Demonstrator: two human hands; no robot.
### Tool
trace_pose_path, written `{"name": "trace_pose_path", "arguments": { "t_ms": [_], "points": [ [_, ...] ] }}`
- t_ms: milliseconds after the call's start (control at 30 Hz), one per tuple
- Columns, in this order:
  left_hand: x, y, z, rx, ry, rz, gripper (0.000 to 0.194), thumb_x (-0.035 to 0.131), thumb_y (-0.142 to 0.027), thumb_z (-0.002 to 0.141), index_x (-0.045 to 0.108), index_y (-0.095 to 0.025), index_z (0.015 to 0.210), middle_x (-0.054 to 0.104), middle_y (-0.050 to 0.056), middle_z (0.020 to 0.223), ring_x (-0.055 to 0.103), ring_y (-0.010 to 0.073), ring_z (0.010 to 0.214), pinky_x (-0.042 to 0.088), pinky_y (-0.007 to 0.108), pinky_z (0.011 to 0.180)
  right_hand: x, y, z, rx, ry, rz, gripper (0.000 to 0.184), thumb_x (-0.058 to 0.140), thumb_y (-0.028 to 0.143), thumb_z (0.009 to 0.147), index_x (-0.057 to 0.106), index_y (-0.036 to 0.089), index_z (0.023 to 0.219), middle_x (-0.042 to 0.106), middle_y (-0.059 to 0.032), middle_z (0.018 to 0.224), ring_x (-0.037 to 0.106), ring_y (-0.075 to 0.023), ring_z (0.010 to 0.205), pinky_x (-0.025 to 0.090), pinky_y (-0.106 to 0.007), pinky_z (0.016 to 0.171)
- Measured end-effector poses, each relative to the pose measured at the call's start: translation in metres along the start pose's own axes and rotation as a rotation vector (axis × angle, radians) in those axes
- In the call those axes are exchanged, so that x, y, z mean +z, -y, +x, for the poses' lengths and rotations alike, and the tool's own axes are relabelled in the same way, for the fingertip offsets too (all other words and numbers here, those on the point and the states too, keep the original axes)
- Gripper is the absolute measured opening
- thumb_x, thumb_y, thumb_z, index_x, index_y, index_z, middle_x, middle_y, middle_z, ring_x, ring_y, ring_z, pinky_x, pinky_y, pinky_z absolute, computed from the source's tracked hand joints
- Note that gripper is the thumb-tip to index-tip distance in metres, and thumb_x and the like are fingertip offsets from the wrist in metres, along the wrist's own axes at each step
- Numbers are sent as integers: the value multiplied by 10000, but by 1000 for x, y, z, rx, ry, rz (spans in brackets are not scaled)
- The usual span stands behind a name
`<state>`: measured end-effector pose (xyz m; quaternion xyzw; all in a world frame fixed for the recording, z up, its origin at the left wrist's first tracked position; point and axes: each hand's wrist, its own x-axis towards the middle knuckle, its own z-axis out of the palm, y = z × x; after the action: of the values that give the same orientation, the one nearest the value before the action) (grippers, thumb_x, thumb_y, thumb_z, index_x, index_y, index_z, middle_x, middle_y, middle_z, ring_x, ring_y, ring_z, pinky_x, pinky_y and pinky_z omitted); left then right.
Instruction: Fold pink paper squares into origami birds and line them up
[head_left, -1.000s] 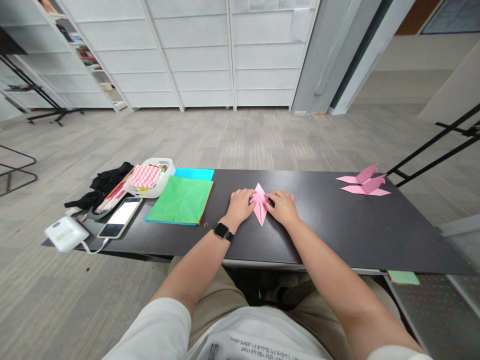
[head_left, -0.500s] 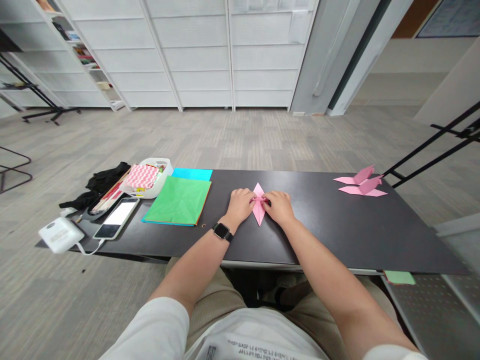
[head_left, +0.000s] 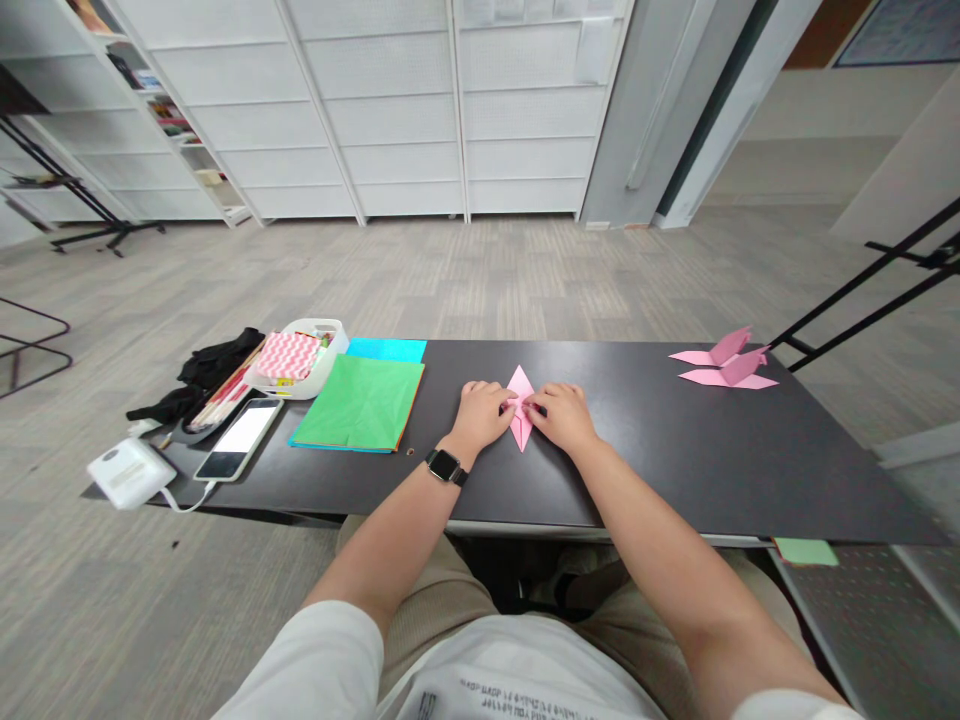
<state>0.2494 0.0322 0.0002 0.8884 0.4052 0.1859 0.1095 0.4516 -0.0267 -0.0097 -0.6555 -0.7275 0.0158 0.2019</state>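
Note:
A pink folded origami paper (head_left: 520, 432), shaped like a long diamond, lies on the dark table between my hands. My left hand (head_left: 484, 412), with a black watch on the wrist, has its fingers curled onto the paper's left edge. From the other side my right hand (head_left: 562, 415) pinches the right edge, thumb and forefinger near the middle. The fingertips partly cover the paper's centre. Two finished pink paper birds (head_left: 729, 362) rest at the table's far right.
Left of my hands lies a stack of green and other coloured sheets (head_left: 360, 405). Beyond it stand a white basket (head_left: 330, 360), a phone (head_left: 238, 438) cabled to a white power bank (head_left: 131, 472), and black cloth (head_left: 217, 362). A green paper (head_left: 805, 551) sits below the table's front right edge.
My fingers have shifted slightly on the pink paper, and the centre fold looks flatter. The whole view has moved a little; the other things stay in place.

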Motion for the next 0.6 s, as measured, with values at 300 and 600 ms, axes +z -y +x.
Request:
{"name": "trace_pose_path", "arguments": {
  "t_ms": [300,600],
  "points": [
    [2,-1,-2,40,6,46,251,607,-425,1023,819,-328,1115,695,53,1087,589,252,1102,319,482,1159,1,1,-2,-16,7,-26,197,653,364,1004,838,347,1067,706,-55,1038,573,-246,1040,313,-432,993],
    [2,-1,-1,27,12,19,220,647,-419,1005,833,-325,1075,703,46,1114,588,250,1113,329,488,1159,-10,-20,-6,122,-115,12,232,632,372,995,842,282,956,698,-71,1077,588,-253,1038,392,-425,959]
  ]
}}
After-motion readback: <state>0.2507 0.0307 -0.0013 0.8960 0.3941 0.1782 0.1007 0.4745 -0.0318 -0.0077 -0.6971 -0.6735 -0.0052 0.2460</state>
